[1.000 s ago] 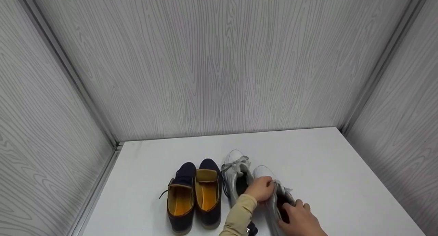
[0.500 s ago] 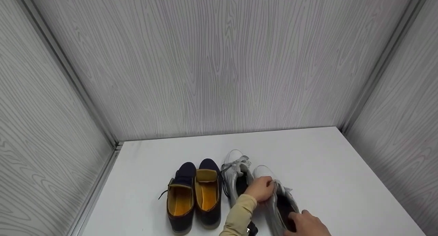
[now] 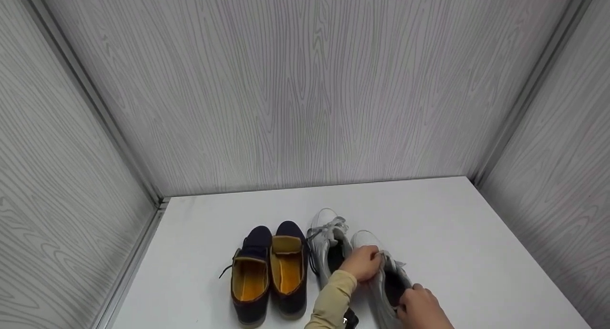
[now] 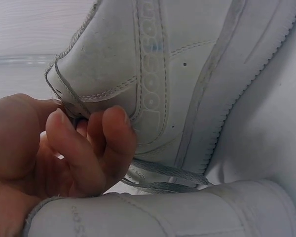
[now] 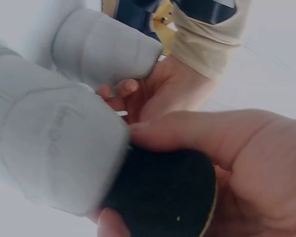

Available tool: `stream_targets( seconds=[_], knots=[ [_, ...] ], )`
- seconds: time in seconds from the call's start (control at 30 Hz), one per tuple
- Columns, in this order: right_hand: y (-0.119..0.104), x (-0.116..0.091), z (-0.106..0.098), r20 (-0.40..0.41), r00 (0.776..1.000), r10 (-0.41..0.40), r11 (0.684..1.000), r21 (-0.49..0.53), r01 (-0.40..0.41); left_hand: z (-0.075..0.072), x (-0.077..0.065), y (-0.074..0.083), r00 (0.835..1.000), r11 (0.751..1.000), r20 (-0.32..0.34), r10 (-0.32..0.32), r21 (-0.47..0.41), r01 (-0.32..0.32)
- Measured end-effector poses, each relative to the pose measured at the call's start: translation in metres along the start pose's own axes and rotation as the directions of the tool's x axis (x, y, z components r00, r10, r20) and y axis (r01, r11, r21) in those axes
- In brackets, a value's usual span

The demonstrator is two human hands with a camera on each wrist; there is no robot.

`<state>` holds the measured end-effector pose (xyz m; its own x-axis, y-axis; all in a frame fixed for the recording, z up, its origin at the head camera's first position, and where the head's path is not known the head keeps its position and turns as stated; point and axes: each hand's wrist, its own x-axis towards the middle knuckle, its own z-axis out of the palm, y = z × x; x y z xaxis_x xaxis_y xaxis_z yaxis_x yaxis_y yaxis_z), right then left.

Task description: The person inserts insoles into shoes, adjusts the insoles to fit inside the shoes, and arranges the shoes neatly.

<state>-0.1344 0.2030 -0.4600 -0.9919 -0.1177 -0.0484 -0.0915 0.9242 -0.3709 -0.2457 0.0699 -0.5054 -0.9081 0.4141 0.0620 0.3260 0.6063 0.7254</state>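
Observation:
Two white lace-up sneakers stand side by side, toes pointing away. My left hand grips the right sneaker near its laces; the left wrist view shows the fingers curled at the edge of the sneaker's upper. At the heel opening of that same sneaker is my right hand. In the right wrist view it pinches a dark insole with a yellow edge, thumb on top, the insole's rounded end sticking out past the heel. The left sneaker sits beside my left wrist.
Left of the sneakers stand two navy shoes with yellow-orange linings, one shoe with a loose dark lace and another shoe right against it. All rest on a white tabletop. Grey wood-grain panels rise behind and at both sides.
My right hand has drawn back from inside the right sneaker's opening to its heel, and its fingers have closed together. The left hand has stayed in place.

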Motion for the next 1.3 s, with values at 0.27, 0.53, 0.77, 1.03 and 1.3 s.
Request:
stream_targets(
  seconds=[0.27,0.53,0.77,1.03,1.3],
  knots=[
    [0.003,0.007,0.017,-0.139,0.987,-0.083,0.994,-0.078,0.072,-0.001,-0.001,0.002,1.0,0.999,0.008,-0.026,-0.024,0.026],
    [0.01,0.021,0.037,-0.161,0.986,-0.031,0.999,-0.049,0.023,0.001,-0.002,0.002,0.999,0.999,0.001,-0.035,-0.024,0.035],
    [0.01,0.024,0.04,-0.149,0.989,0.014,1.0,-0.011,-0.016,0.001,-0.002,0.002,0.999,0.999,0.002,-0.035,-0.033,0.035],
    [0.008,0.016,0.038,-0.117,0.993,0.004,1.0,0.007,-0.003,0.003,-0.002,0.001,0.999,0.998,0.0,-0.041,-0.043,0.041],
    [0.002,0.012,0.03,-0.057,0.998,0.041,0.999,-0.005,-0.041,0.004,0.0,0.0,1.0,0.999,-0.007,-0.025,-0.029,0.025]
  ],
)
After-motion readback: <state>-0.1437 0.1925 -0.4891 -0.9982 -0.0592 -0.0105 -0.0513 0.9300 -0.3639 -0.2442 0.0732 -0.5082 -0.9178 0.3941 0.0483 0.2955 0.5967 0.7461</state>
